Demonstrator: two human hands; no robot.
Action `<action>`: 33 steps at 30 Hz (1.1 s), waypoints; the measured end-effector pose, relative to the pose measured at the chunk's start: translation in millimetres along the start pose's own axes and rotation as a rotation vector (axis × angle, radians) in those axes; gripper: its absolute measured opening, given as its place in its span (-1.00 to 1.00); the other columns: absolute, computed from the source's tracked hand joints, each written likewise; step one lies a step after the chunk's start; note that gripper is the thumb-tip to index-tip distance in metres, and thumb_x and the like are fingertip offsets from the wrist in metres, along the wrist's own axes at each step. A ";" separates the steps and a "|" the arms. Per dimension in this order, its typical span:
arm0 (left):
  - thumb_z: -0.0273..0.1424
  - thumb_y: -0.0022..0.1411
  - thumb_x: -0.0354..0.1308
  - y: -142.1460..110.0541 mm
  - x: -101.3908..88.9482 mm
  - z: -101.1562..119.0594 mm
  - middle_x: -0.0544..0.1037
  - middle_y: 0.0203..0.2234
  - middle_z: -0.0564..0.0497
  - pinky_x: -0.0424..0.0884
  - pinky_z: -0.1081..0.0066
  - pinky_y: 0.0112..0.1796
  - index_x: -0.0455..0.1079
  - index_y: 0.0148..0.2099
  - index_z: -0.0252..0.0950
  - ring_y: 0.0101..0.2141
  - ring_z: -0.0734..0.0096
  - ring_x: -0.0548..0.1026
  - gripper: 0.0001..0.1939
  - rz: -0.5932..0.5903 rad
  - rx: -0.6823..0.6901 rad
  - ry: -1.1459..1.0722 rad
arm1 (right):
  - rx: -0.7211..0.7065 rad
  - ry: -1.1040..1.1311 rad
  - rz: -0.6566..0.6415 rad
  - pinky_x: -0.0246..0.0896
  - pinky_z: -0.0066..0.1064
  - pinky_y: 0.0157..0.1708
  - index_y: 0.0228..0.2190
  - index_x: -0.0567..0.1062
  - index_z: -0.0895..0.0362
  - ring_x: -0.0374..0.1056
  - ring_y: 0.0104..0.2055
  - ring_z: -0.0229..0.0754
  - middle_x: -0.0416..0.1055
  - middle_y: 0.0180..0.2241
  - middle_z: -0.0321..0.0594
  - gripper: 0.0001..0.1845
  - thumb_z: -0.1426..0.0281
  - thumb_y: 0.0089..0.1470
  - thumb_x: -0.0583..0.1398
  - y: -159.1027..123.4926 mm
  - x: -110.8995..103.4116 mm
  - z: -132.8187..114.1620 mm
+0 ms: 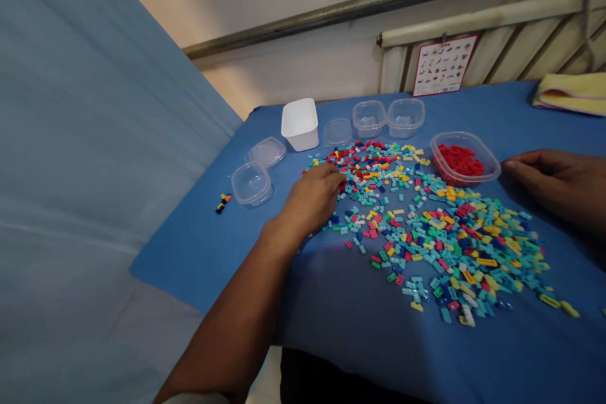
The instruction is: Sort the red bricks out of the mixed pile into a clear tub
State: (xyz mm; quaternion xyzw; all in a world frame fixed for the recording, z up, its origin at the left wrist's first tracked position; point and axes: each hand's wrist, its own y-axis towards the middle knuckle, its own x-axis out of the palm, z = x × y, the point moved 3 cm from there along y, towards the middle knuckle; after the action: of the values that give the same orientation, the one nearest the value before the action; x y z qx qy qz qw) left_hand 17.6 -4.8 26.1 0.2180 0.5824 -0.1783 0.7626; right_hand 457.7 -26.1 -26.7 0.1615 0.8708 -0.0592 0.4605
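Note:
A wide scatter of small coloured bricks (426, 227) in teal, red, yellow, blue and green covers the blue cloth (341, 315). My left hand (315, 196) reaches into the left edge of the scatter, fingers curled down onto the bricks; what they pinch is hidden. My right hand (558, 183) rests flat on the cloth at the right, fingers stretched toward a clear tub of red bricks (464, 159), close to its rim and holding nothing.
A white tub (300, 124), several clear tubs (388, 117) and loose lids (267, 151) stand along the back and left. A few bricks (223, 202) lie apart at the left. A yellow cloth (572, 93) and a picture card (444, 65) are behind.

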 end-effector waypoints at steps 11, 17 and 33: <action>0.09 0.63 -0.13 -5.8 30.7 61.5 0.00 0.61 -0.40 -0.08 -0.06 0.58 0.11 0.60 -0.48 0.62 -0.09 -0.13 -0.16 -0.250 0.078 -0.098 | 0.030 0.007 -0.038 0.36 0.00 -0.25 -0.17 0.70 -0.06 0.61 -0.21 0.26 0.72 -0.20 -0.09 -0.42 -0.17 0.02 0.18 -4.2 -1.9 -6.9; 0.28 0.52 -0.11 -20.1 37.3 87.2 -0.28 0.61 -0.48 -0.15 -0.20 0.56 -0.06 0.66 -0.52 0.60 -0.23 -0.37 0.08 -0.325 0.068 -0.091 | 0.022 -0.026 -0.025 0.37 0.04 -0.19 -0.19 0.69 -0.06 0.61 -0.14 0.30 0.71 -0.21 -0.08 -0.40 -0.20 0.00 0.15 -3.8 -2.5 -10.3; 0.21 0.58 -0.10 -25.6 14.5 67.4 0.02 0.59 -0.46 -0.05 -0.23 0.54 0.06 0.62 -0.52 0.60 -0.25 -0.05 -0.02 -0.332 0.055 0.035 | 0.075 -0.020 -0.020 0.34 -0.04 -0.24 -0.22 0.71 -0.02 0.59 -0.24 0.23 0.70 -0.31 -0.14 -0.30 -0.23 -0.18 0.15 3.3 -1.0 -9.0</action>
State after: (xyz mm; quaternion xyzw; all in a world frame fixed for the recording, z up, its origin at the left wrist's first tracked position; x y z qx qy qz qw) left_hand 62.6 -63.0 24.1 0.1425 0.6186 -0.3137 0.7061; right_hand 452.2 -20.9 -20.7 0.1694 0.8648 -0.0981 0.4624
